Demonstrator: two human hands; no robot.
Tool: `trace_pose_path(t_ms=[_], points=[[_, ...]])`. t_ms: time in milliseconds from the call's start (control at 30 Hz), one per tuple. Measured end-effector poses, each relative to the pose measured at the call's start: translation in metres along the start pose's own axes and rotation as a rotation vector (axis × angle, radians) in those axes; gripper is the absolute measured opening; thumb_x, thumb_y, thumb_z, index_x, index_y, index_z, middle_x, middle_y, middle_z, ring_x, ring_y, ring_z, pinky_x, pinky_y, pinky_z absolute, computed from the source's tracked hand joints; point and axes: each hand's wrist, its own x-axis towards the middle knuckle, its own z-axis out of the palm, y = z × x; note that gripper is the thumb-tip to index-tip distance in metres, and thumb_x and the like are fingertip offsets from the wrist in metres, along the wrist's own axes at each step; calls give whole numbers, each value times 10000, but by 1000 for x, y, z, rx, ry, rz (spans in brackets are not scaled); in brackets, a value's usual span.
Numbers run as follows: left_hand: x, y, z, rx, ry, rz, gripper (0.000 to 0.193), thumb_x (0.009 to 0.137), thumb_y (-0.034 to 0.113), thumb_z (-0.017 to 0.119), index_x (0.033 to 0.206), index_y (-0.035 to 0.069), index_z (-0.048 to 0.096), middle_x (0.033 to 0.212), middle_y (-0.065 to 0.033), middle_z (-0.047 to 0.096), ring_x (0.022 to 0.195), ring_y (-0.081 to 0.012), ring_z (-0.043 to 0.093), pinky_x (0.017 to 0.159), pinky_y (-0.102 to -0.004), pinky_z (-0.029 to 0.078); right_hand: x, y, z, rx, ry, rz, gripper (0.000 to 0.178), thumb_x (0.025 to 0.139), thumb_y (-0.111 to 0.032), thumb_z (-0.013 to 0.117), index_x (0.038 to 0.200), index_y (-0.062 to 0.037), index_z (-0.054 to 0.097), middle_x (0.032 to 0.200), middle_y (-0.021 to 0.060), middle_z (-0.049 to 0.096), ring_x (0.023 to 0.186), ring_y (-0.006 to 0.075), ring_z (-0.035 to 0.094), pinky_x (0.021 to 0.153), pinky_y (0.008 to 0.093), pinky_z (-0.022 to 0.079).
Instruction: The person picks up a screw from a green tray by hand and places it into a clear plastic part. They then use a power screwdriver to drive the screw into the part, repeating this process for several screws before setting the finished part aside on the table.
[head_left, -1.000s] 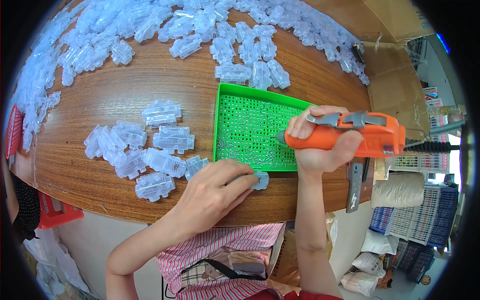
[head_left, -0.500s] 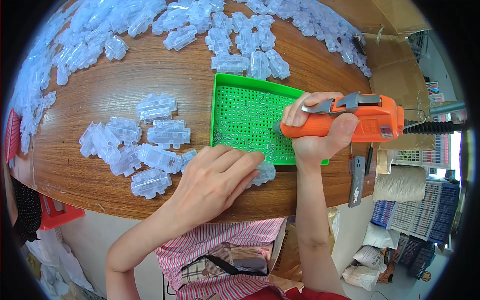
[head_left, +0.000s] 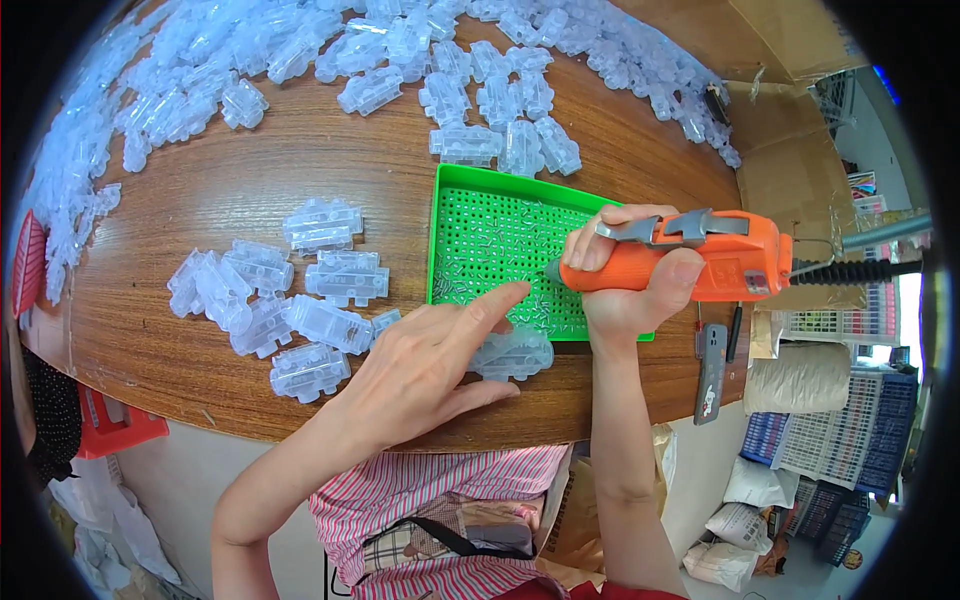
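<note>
My right hand (head_left: 625, 275) is wrapped round an orange electric screwdriver (head_left: 715, 258) with a grey lever. Its dark nose points left over a green perforated tray (head_left: 437, 235) that holds many small screws (head_left: 455, 287). By the tray's near edge my left hand (head_left: 425, 360) is open, forefinger stretched over the rim and thumb apart. A clear plastic housing (head_left: 515, 355) lies between that thumb and forefinger, partly covered by the hand; whether other fingers touch it is hidden. More clear housings (head_left: 325, 322) sit in a loose cluster to the left of the hand.
Heaps of clear housings (head_left: 200, 85) cover the far and left parts of the wooden table (head_left: 340, 150). A grey phone-shaped object (head_left: 711, 372) lies at the right edge. Cardboard (head_left: 790, 150) stands on the right, and a red stool (head_left: 120, 425) is at lower left.
My left hand's fingers have spread, uncovering more of the clear housing beneath them. The right hand and screwdriver have shifted slightly left and down, and the whole view has moved a little.
</note>
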Motion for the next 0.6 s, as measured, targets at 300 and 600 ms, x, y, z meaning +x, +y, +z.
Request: trace_pose_path(t_ms=[300, 600], points=[[-1, -7, 1, 25, 31, 98, 757, 736, 293, 818, 1360, 88, 442, 1055, -104, 665, 964, -315, 646, 826, -406, 509, -15, -92, 0, 216, -480, -147, 766, 811, -750, 553, 1048, -21, 556, 701, 68, 576, 625, 183, 562, 537, 331, 496], [-3, -10, 7, -16, 119, 126, 626, 746, 208, 787, 1251, 55, 450, 960, -132, 665, 918, -337, 656, 769, -428, 516, -30, -78, 10, 182, -479, -85, 782, 796, -772, 553, 1010, -19, 526, 704, 88, 582, 626, 206, 569, 552, 356, 510]])
